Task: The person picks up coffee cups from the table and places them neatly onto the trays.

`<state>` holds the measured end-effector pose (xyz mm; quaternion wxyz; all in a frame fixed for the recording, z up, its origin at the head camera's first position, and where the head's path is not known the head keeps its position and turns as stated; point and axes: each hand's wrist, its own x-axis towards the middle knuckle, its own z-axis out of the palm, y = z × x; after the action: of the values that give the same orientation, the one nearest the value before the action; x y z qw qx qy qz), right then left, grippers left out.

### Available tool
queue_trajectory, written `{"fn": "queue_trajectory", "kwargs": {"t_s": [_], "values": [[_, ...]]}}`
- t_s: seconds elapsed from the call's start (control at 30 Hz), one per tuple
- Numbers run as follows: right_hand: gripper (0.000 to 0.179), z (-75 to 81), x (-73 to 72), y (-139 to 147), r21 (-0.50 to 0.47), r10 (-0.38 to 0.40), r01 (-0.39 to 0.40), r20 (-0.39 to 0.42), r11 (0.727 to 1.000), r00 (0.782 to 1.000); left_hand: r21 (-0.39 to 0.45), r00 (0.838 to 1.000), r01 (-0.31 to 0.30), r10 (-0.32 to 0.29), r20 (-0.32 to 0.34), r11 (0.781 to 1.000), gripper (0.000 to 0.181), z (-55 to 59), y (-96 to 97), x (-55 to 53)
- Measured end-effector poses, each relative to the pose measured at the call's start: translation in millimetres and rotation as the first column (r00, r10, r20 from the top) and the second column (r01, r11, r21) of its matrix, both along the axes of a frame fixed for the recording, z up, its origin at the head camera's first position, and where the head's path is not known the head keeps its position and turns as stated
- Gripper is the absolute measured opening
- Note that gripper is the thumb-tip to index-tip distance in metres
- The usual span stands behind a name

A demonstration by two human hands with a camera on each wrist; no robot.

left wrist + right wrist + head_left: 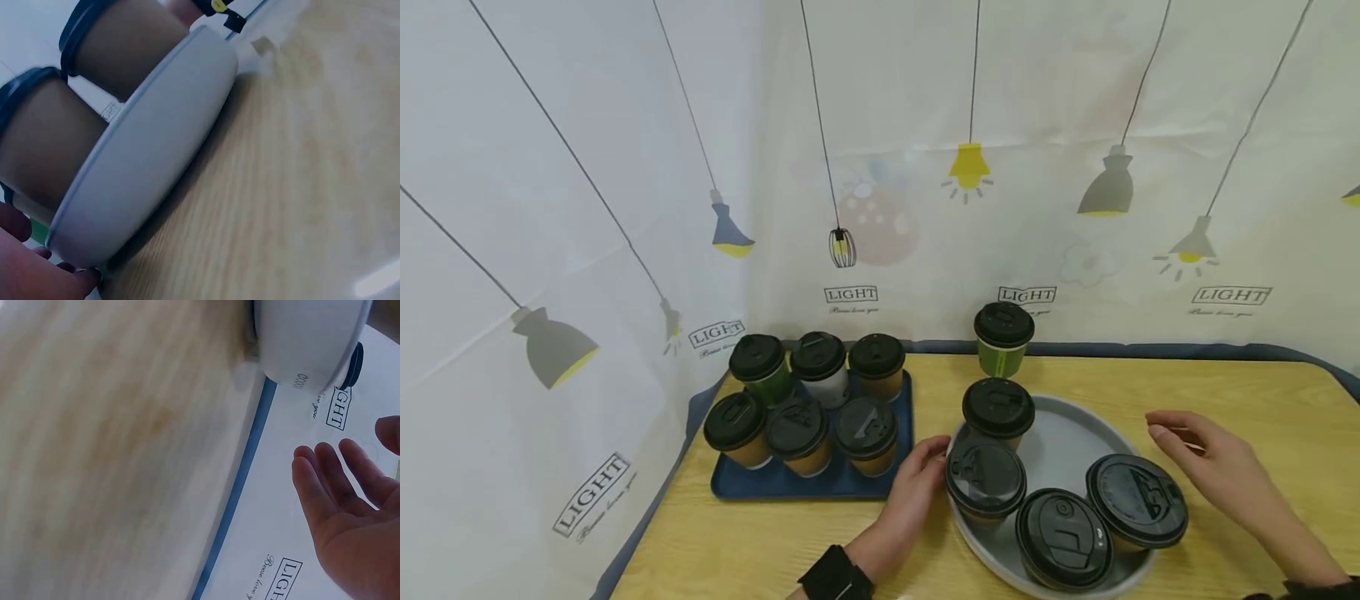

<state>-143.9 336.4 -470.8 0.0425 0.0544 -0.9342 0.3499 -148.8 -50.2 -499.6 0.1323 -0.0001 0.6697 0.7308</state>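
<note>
A round grey tray (1051, 454) sits on the table and carries several paper coffee cups with black lids, among them a front cup (1064, 540) and a right-hand cup (1137, 502). At its left edge my left hand (912, 487) grips the rim beside a lidded cup (985, 479). In the left wrist view, fingertips (87, 279) reach beneath the tray's edge. My right hand (1217, 467) hovers off the tray's right side, fingers loosely bent and holding nothing. The right wrist view shows this hand (356, 512) apart from the tray's side (306, 344).
Left of the round tray, a blue rectangular tray (722, 490) bears several lidded cups in two rows. A green lidded cup (1002, 340) stands behind the round tray. A printed curtain (917, 208) borders the wooden table (685, 550) at the back and left.
</note>
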Motion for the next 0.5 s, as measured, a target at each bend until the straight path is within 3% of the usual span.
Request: {"fn": "queue_trajectory", "kwargs": {"t_s": [0.13, 0.23, 0.4, 0.5], "values": [[0.046, 4.6, -14.0, -5, 0.000, 0.048, -0.048, 0.000, 0.999, 0.999, 0.008, 0.999, 0.045, -0.045, 0.001, 0.999, 0.049, -6.4, -1.8, -14.0], [0.044, 9.3, -31.1, -8, -0.027, 0.102, -0.103, -0.045, 0.994, 0.994, 0.010, 0.997, 0.073, -0.073, -0.014, 0.997, 0.049, -8.5, -5.0, -17.6], [0.043, 17.4, -57.7, -5, -0.050, 0.173, -0.179, -0.109, 0.983, 0.979, -0.025, 0.996, 0.088, -0.088, -0.023, 0.996, 0.050, -2.7, -3.6, -8.5], [0.043, 22.0, -65.1, -1, -0.023, 0.154, -0.157, -0.108, 0.987, 0.982, -0.030, 0.997, 0.081, -0.081, 0.017, 0.996, 0.051, 2.0, -1.1, 3.5]]}}
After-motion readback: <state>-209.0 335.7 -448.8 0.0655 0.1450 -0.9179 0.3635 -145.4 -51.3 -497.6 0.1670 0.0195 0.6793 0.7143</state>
